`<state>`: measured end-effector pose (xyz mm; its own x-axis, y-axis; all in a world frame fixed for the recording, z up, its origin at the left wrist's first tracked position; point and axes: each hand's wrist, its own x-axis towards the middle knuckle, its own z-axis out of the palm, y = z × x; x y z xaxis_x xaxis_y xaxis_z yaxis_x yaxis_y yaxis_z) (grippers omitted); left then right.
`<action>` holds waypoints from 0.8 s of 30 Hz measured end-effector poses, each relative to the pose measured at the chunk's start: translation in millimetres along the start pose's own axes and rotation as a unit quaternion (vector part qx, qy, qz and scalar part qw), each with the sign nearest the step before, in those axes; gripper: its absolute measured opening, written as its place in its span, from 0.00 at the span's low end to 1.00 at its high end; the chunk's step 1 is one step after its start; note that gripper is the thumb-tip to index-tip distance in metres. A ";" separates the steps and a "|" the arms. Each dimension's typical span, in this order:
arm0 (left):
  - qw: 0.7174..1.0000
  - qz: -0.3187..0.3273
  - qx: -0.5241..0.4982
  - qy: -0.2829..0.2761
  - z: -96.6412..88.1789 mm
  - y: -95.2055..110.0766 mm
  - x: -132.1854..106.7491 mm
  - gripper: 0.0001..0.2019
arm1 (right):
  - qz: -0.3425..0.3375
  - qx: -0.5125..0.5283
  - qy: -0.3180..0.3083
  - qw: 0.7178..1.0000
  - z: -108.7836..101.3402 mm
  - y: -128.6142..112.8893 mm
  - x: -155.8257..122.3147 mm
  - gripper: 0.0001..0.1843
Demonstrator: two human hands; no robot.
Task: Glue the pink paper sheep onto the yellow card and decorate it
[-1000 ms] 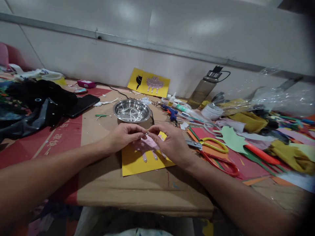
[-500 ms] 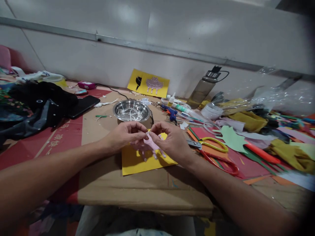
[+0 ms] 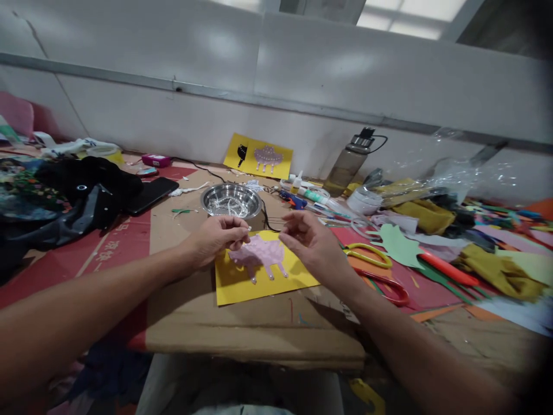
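Note:
A yellow card (image 3: 242, 282) lies on the cardboard-covered table in front of me, with a pink animal-shaped cutout (image 3: 259, 253) on it. My left hand (image 3: 218, 236) hovers over the card's left edge, fingertips pinched on something small I cannot make out. My right hand (image 3: 309, 242) is raised just right of the cutout, fingers loosely curled and apart, holding nothing I can see. A steel bowl (image 3: 231, 200) with pale bits inside stands just behind both hands.
Yellow-handled scissors (image 3: 367, 256) and red-handled scissors (image 3: 389, 288) lie to the right among coloured paper scraps. A blue glue gun (image 3: 294, 200), glue tubes and a water bottle (image 3: 348, 164) stand behind. A black bag (image 3: 78, 193) and a phone (image 3: 151, 195) are at left. A finished yellow card (image 3: 258, 155) leans on the wall.
My hands have come apart: the right hand moved right, off the cutout, and opened. The pink cutout now lies uncovered. The view has tilted up a little.

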<state>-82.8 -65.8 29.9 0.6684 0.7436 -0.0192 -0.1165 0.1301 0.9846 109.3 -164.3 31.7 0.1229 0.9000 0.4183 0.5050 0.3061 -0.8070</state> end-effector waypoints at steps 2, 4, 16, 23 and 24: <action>1.000 0.001 -0.030 0.009 -1.2 2.8 -0.2 0.09 | 0.009 -0.043 0.029 0.999 -22.3 7.5 -11.2 0.13; 0.999 0.004 -0.049 0.012 -3.0 5.0 -0.3 0.09 | 0.026 -0.152 0.052 0.987 -48.7 16.9 -26.8 0.12; 0.998 0.007 -0.060 0.028 -6.8 5.3 4.3 0.10 | 0.022 -0.458 -0.093 0.884 -128.3 65.5 -81.4 0.20; 0.998 0.002 -0.058 0.030 -6.3 8.5 1.6 0.08 | 0.046 -0.493 -0.127 0.859 -144.2 79.5 -65.4 0.25; 0.998 0.001 -0.060 0.027 -6.6 9.3 0.5 0.08 | 0.054 -0.492 -0.137 0.858 -145.5 79.3 -63.6 0.26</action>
<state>-88.4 -59.9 37.9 0.6274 0.7781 -0.0309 -0.2068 0.2048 0.9567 265.8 -242.4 1.7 0.0770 0.9869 0.1418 0.9967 -0.0727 -0.0353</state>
